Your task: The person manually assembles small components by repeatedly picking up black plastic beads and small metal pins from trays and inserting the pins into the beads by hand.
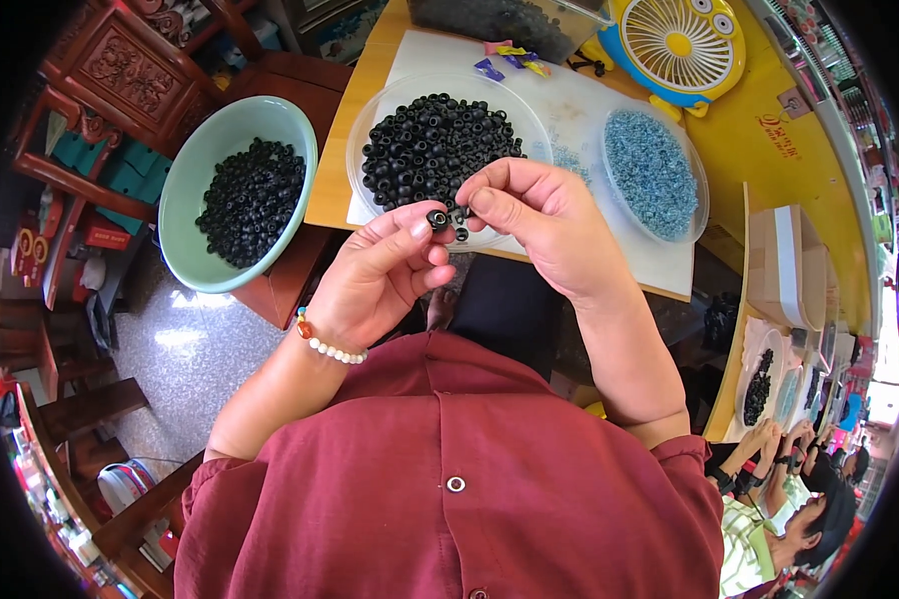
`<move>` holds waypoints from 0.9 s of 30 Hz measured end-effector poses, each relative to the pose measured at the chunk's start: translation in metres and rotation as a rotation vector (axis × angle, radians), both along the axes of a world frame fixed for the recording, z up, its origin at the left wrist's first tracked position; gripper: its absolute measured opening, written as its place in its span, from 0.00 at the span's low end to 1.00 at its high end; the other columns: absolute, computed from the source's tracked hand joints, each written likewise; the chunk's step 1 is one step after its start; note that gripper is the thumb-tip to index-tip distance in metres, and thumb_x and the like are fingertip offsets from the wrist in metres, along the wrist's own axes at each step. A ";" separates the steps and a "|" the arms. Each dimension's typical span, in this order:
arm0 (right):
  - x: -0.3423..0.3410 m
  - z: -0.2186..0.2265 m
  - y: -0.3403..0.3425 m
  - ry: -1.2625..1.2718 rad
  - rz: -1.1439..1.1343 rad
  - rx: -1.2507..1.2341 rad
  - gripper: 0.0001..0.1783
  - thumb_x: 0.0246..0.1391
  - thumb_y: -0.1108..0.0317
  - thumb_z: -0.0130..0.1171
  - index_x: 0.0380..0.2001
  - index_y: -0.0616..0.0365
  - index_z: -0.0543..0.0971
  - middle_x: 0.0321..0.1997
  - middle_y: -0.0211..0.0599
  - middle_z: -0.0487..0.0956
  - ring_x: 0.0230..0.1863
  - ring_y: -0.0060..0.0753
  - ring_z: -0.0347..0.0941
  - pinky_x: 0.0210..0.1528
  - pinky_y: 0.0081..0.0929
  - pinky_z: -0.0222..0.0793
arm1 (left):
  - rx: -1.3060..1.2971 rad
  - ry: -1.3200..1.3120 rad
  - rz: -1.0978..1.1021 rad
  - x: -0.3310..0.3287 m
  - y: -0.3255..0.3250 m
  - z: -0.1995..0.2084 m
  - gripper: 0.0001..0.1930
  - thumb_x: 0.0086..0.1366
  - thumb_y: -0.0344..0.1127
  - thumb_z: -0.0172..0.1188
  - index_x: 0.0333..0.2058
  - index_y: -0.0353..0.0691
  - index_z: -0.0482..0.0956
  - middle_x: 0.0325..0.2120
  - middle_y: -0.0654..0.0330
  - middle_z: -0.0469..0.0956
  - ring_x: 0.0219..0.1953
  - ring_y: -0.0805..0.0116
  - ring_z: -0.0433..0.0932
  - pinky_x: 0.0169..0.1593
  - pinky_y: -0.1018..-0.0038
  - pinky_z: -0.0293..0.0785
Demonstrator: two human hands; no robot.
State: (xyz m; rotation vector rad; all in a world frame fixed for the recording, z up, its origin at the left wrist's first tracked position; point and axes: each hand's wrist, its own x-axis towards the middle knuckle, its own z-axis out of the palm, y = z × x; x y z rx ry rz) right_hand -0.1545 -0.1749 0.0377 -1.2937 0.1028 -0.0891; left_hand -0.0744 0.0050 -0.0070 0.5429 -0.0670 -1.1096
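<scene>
Between the thumb and fingers of my left hand (395,255) is a round black plastic cap (437,220) with a hole in its end. My right hand (544,215) pinches close beside it, and what lies in that pinch is too small to make out. Small dark ring-shaped pieces (460,235) show just below its fingertips. Both hands are over the near edge of a clear round tray (358,160). Larger black caps (410,150) fill its left part, and smaller black pieces (484,140) lie at its right, partly behind my right hand.
A pale green basin (178,215) of black parts stands at the left. To the right, a clear dish (704,205) holds light blue pieces. Behind are colourful wrapped sweets (509,55), a clear bin (509,25) and a yellow fan (679,45). Another person (789,509) works at the far right.
</scene>
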 end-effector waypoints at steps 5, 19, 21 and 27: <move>-0.002 0.003 0.009 -0.016 0.004 -0.053 0.07 0.56 0.71 0.57 0.34 0.65 0.77 0.32 0.30 0.77 0.34 0.19 0.72 0.39 0.17 0.70 | 0.004 -0.043 -0.009 -0.002 0.001 0.005 0.11 0.64 0.28 0.54 0.45 0.34 0.75 0.36 0.54 0.79 0.33 0.72 0.79 0.41 0.74 0.80; -0.008 0.026 0.017 0.049 -0.044 -0.566 0.05 0.54 0.72 0.58 0.31 0.65 0.77 0.28 0.29 0.78 0.31 0.16 0.72 0.36 0.15 0.69 | 0.123 -0.196 0.033 -0.006 0.004 0.006 0.09 0.62 0.28 0.57 0.41 0.34 0.78 0.32 0.58 0.79 0.30 0.72 0.78 0.40 0.72 0.80; -0.005 0.020 0.016 0.028 -0.023 -0.318 0.06 0.54 0.71 0.59 0.31 0.64 0.77 0.27 0.28 0.77 0.30 0.16 0.71 0.34 0.15 0.68 | 0.106 -0.242 0.047 -0.008 0.005 0.005 0.10 0.63 0.32 0.57 0.41 0.34 0.77 0.33 0.57 0.77 0.33 0.73 0.76 0.41 0.70 0.79; -0.006 -0.011 0.010 0.179 0.073 0.136 0.12 0.55 0.63 0.60 0.31 0.62 0.78 0.28 0.28 0.77 0.27 0.16 0.66 0.31 0.14 0.63 | 0.138 -0.295 0.191 -0.017 -0.001 0.013 0.09 0.62 0.27 0.57 0.41 0.35 0.79 0.37 0.58 0.78 0.36 0.71 0.78 0.43 0.73 0.78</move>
